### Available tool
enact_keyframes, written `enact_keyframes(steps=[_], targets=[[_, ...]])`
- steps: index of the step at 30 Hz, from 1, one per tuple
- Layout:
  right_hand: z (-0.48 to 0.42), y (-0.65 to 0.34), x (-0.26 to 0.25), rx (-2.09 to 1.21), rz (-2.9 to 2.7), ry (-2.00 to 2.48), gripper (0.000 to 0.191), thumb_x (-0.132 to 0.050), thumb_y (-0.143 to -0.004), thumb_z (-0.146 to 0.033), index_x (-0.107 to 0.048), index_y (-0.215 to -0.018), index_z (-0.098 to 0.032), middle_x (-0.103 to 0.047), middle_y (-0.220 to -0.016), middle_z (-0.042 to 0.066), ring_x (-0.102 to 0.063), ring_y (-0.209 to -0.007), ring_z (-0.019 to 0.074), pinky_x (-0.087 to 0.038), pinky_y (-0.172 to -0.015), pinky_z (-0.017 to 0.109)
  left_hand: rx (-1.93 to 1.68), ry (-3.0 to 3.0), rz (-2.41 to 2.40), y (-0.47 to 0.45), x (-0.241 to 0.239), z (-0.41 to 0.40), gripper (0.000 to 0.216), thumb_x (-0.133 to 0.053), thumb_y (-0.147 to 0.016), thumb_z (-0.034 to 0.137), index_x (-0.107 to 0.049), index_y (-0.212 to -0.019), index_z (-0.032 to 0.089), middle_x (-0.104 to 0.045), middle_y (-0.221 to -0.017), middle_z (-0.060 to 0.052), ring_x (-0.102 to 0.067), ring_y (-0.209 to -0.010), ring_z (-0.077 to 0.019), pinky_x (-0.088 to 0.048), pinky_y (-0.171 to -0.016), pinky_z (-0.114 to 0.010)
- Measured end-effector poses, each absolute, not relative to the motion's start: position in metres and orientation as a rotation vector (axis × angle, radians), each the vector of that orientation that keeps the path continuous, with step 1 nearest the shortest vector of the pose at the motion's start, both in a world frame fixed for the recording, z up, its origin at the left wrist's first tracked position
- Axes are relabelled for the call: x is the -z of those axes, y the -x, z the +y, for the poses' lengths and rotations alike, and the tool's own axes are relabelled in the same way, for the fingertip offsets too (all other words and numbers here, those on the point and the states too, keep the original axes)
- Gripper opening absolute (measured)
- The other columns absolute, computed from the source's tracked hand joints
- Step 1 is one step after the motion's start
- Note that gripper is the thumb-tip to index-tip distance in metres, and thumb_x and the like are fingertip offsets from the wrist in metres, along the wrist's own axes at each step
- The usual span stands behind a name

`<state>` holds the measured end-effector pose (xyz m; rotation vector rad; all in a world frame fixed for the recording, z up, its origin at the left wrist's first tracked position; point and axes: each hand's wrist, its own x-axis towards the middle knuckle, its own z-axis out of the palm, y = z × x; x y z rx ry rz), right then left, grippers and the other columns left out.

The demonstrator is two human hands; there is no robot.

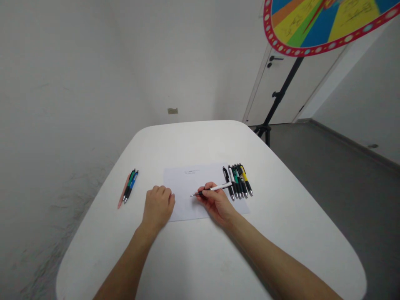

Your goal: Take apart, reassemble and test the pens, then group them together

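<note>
A white sheet of paper (200,179) lies on the white table (193,141), with a few small marks near its top edge. My right hand (217,204) grips a white pen with a black grip (215,188), tip pointing left just above the sheet. My left hand (158,207) rests as a loose fist on the paper's left edge. A row of several pens (238,181) lies along the sheet's right edge, just beyond my right hand.
Three pens (128,188) lie together at the table's left side. A colourful prize wheel (325,25) on a black stand (275,104) stands behind the table to the right. A white door (281,83) and grey floor (337,175) lie beyond.
</note>
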<state>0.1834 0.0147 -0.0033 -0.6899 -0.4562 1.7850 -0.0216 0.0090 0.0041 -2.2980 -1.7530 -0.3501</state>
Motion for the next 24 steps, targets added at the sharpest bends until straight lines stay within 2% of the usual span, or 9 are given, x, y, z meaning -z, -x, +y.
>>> enact_keyframes(steps=[16, 24], targets=[[0.0151, -0.1829, 0.0034, -1.776, -0.478, 0.689, 0.029, -0.084, -0.058, -0.014, -0.059, -0.071, -0.021, -0.071, -0.073, -0.002, -0.068, -0.074, 0.0138, -0.055, -0.069, 0.026, 0.244, 2.310, -1.610, 0.0148, -0.0071, 0.0131, 0.018, -0.052, -0.085, 0.018, -0.067, -0.075, 0.018, -0.064, -0.082, -0.011, -0.056, -0.086, -0.0291, -0.039, -0.078, -0.045], [0.0152, -0.1832, 0.0044, -1.771, -0.472, 0.679, 0.029, -0.084, -0.059, -0.013, -0.059, -0.071, -0.020, -0.071, -0.073, -0.001, -0.068, -0.073, 0.0136, -0.055, -0.069, 0.026, 0.305, 2.329, -1.607, 0.0126, -0.0026, 0.0136, 0.014, -0.053, -0.086, 0.020, -0.066, -0.082, 0.017, -0.065, -0.085, -0.011, -0.056, -0.087, -0.0289, -0.039, -0.080, -0.045]])
